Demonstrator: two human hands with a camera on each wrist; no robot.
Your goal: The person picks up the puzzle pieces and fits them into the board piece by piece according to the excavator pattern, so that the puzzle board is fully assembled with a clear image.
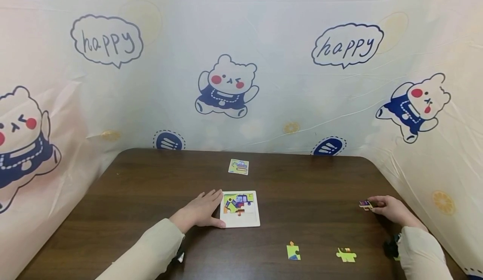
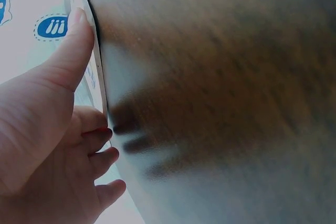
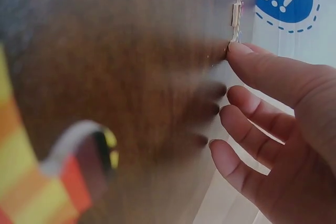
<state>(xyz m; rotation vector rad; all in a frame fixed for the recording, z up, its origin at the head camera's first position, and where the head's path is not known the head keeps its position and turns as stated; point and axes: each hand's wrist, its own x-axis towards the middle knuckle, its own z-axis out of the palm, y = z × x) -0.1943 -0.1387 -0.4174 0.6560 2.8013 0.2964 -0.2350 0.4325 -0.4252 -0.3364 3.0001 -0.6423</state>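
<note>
A white puzzle tray (image 1: 241, 221) lies mid-table, its upper part filled with joined pieces of a colourful vehicle picture. My left hand (image 1: 200, 211) rests along the tray's left edge with fingers extended; in the left wrist view the thumb (image 2: 81, 40) touches the tray's side. Far to the right, my right hand (image 1: 394, 211) pinches a purple and yellow puzzle piece (image 1: 365, 205) low over the table. The right wrist view shows this piece (image 3: 237, 14) edge-on at the thumb and index fingertips, the other fingers loosely bent. Whether it touches the table I cannot tell.
Two green puzzle pieces lie near the front: one with a blue corner (image 1: 293, 251), another (image 1: 346, 255) farther right. A blurred colourful piece (image 3: 79, 182) is close to the right wrist camera. Behind the tray lies a square picture card (image 1: 239, 167). A printed curtain (image 1: 286, 83) hangs beyond the brown table (image 1: 151, 187).
</note>
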